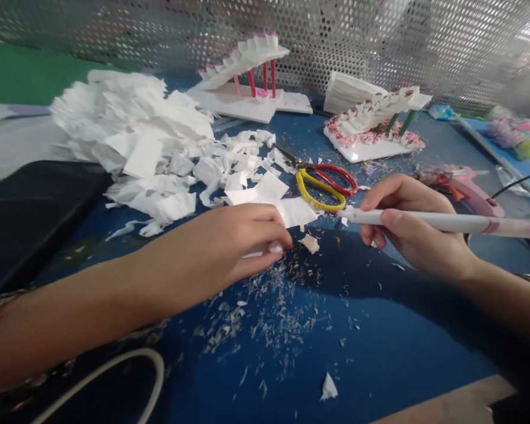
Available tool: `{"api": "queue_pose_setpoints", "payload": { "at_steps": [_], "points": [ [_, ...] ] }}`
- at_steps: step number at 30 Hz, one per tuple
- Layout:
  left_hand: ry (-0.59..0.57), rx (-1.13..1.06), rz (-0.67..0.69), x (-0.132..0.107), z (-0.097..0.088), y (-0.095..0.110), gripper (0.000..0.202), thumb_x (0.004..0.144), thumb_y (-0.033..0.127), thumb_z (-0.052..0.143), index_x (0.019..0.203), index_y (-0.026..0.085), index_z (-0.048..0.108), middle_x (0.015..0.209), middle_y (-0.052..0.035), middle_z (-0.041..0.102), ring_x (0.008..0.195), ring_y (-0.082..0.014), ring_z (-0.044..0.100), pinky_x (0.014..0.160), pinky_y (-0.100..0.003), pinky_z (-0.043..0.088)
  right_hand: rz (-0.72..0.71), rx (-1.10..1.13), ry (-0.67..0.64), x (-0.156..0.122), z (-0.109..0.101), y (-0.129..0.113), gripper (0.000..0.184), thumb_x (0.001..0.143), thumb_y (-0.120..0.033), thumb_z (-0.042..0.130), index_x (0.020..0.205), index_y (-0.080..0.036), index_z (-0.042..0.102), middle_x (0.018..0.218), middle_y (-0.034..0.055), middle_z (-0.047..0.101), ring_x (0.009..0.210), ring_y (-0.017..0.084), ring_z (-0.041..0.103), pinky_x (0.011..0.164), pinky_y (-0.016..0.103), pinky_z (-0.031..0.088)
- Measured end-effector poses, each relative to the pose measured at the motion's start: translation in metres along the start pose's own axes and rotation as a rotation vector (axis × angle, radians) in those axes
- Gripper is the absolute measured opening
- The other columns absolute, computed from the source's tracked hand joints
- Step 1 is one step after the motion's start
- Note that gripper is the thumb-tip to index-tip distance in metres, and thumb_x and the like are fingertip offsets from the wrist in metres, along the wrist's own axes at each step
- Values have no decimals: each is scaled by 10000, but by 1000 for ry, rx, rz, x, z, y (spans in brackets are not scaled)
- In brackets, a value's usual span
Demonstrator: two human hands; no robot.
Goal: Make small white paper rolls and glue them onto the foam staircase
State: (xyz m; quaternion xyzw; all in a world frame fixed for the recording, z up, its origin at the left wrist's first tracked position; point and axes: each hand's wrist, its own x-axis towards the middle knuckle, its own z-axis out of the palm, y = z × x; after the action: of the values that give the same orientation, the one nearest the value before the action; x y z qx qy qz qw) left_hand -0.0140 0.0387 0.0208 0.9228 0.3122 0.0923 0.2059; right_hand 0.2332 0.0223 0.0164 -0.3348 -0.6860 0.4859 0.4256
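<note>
My left hand [242, 238] is closed in a pinch, with a small white paper piece [275, 247] showing between the fingertips. Just beyond it lie flat cut pieces of white paper [267, 189]. My right hand [417, 227] is closed around a white pen [446, 221], whose tip points left and whose rear part looks clear and pinkish. Between the hands and a little farther away rest scissors [321, 187] with one red and one yellow handle, their blades pointing toward the paper scraps.
A big heap of white paper [128, 118] stands at the back left. Two small staircase models [247, 56] on white bases, a pink glue gun [472, 188] with cables, and a perforated metal screen [380, 35] are behind. Paper bits litter the blue table [380, 365]; a white cable [152, 359] loops in front.
</note>
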Motion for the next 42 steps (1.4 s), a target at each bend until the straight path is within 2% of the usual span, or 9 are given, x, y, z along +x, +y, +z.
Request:
{"api": "queue_pose_setpoints", "payload": {
  "at_steps": [5,8,12,16,21,27,34,38,42],
  "points": [
    [158,-226,-63,2,5,6,137,830,282,497,859,202,604,876,-2,586,767,-112,559,659,-181,433,8,6,-4,-1,4,-2,122,833,-282,531,865,-165,546,672,7,564,560,72,523,466,171,406],
    [105,-346,-92,2,11,9,105,816,261,513,848,203,594,852,11,594,751,-97,569,647,-158,444,6,-16,-42,-5,8,-6,125,842,-281,516,874,-164,545,675,3,562,558,66,517,475,169,410],
    [38,-249,12,2,14,7,76,810,208,516,831,199,589,813,20,598,744,-98,554,664,-172,412,19,-116,-111,-9,12,-9,89,853,-238,486,885,-170,533,695,-3,552,568,65,507,483,174,404],
    [42,-183,53,0,15,2,106,828,244,522,901,207,589,819,13,588,785,-114,538,695,-187,397,21,-236,-188,-9,15,-5,79,841,-201,482,899,-174,528,665,-11,538,538,68,491,451,181,374],
    [46,-174,78,-2,15,-4,129,826,243,523,866,205,639,908,-8,576,777,-112,542,696,-192,406,26,-245,-271,-7,21,0,88,813,-175,501,896,-155,521,705,-1,552,566,69,515,478,177,395],
    [19,-169,43,-3,12,-7,159,822,232,520,906,206,652,905,-13,584,736,-107,553,639,-186,416,42,-225,-291,-5,27,0,129,756,-111,531,880,-140,518,709,-6,573,565,57,520,495,156,420],
    [42,-176,24,-3,14,-6,171,831,255,505,907,207,651,893,-21,587,739,-117,552,638,-192,420,30,-258,-298,-6,27,6,138,744,-127,555,880,-145,533,715,13,609,572,74,557,484,161,432],
    [33,-174,28,-3,13,-4,173,836,241,494,886,196,654,889,-22,584,749,-118,554,651,-195,418,-10,-321,-276,-6,29,6,134,724,-103,564,849,-150,550,719,-5,622,527,38,525,474,127,412],
    [30,-178,11,-2,13,-3,160,831,243,508,880,202,655,892,-14,586,760,-116,557,662,-190,416,22,-371,-260,-6,30,3,115,704,-83,548,799,-148,543,674,-17,610,487,31,500,449,124,399]
  ]
}}
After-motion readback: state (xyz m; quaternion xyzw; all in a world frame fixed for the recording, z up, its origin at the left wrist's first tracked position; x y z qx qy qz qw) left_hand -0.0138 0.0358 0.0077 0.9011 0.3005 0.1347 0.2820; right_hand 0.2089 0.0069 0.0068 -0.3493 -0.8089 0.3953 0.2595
